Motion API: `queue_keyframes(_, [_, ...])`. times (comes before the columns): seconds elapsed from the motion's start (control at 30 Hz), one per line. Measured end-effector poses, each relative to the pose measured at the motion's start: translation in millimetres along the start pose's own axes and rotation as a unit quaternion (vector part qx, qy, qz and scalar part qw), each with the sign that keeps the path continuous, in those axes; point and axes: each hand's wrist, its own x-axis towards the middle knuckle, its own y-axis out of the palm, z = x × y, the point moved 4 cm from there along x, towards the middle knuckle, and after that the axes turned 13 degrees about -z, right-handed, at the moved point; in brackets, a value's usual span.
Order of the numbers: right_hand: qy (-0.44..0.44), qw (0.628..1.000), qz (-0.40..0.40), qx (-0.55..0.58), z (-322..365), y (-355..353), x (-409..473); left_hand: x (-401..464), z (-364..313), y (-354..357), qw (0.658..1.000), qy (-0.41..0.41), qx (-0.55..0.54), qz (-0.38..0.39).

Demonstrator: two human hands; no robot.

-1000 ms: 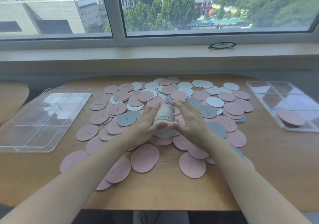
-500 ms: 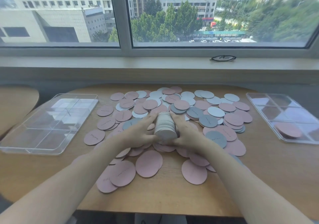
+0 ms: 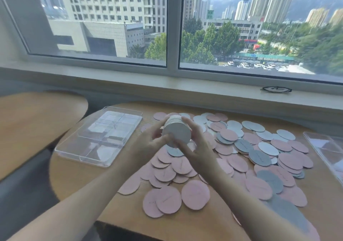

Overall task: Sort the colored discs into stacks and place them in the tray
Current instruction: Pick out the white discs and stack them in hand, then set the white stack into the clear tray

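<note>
Round wooden table (image 3: 96, 188) under a window (image 3: 172, 23). Loose discs (image 3: 259, 148) cover it. Left hand (image 3: 146, 146) and right hand (image 3: 196, 148), fingers curled, grip a white stack (image 3: 177, 132) held above the table, beside the clear tray (image 3: 100, 136).

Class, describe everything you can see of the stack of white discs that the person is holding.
The stack of white discs is a short cylinder of many thin round discs, matte like card or felt, their edges showing as fine layers. It is lifted off the table and tipped on its side, one flat white face turned toward the camera. The left hand and right hand hold it between them, fingers curled round its sides, thumbs at the near face. Loose pink discs lie below it.
</note>
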Motion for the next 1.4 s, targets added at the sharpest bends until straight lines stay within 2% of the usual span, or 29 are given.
queue_keyframes(0.2, [0.065,0.993,0.096,0.008,14.0,109.7,34.9,16.9,43.1,-77.1,0.991,-0.073,0.042,-0.108])
queue_keyframes(0.37, [0.101,0.98,0.172,0.025,11.7,190.4,72.6,45.1,70.7,-136.0,0.981,-0.097,0.094,-0.14])
queue_keyframes(0.53, [0.112,0.976,0.186,0.023,5.8,249.4,114.5,85.6,97.5,-177.6,0.968,-0.083,0.127,-0.199])
queue_keyframes(0.73, [0.15,0.962,0.226,0.015,-24.2,310.2,163.6,126.6,134.6,-218.3,0.963,-0.06,0.173,-0.199])
queue_keyframes(0.93, [0.185,0.938,0.291,-0.03,-45.5,345.0,187.3,145.4,176.1,-238.6,0.964,-0.08,0.223,-0.124])
queue_keyframes(1.07, [0.175,0.931,0.304,-0.098,-53.6,358.3,192.6,150.2,192.3,-238.6,0.937,-0.075,0.295,-0.173])
queue_keyframes(1.2, [0.161,0.924,0.307,-0.163,-59.6,359.6,197.8,156.1,204.6,-235.3,0.91,-0.08,0.369,-0.17])
queue_keyframes(1.3, [0.13,0.93,0.288,-0.188,-63.3,360.6,197.7,159.6,211.9,-233.5,0.907,-0.065,0.379,-0.17])
queue_keyframes(1.4, [0.1,0.951,0.248,-0.153,-61.5,358.8,194.7,163.7,207.9,-234.9,0.915,-0.033,0.351,-0.196])
